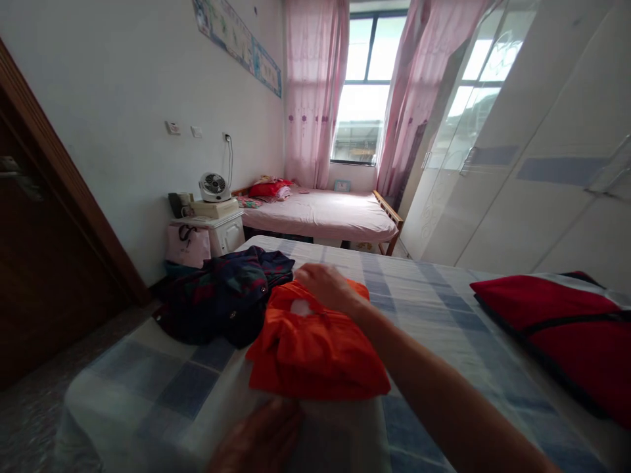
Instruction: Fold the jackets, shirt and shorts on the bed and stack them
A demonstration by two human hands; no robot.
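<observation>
Orange cloth [320, 355], a folded-looking garment, lies on the bed [424, 289] at the lower centre of the frame, between the two hands: the right hand [320, 286] is over its upper edge, the left hand [263, 433] at its lower edge, below and a little left of its middle. The bundle is somewhat wider across the frame than it is deep, so its longer axis runs roughly left to right. The right hand is the nearer, overlapping the cloth with fingers curled; motion blur hides whether they grasp it or only rest there. The left hand is blurred too, so neither its grip nor its contact with the hem can be told. A small pale patch [300, 307] shows in the upper part of the bundle.

Crowding the left side, a dark plaid garment [221, 302] meets the orange one. The right forearm [434, 378] slants in from the lower right and covers part of the bundle's right edge. Farther right, a red-and-black item [547, 315] lies well apart. Beyond, a second bed with a pink sheet [325, 213] and a small fan [215, 187] are clear of both hands.
</observation>
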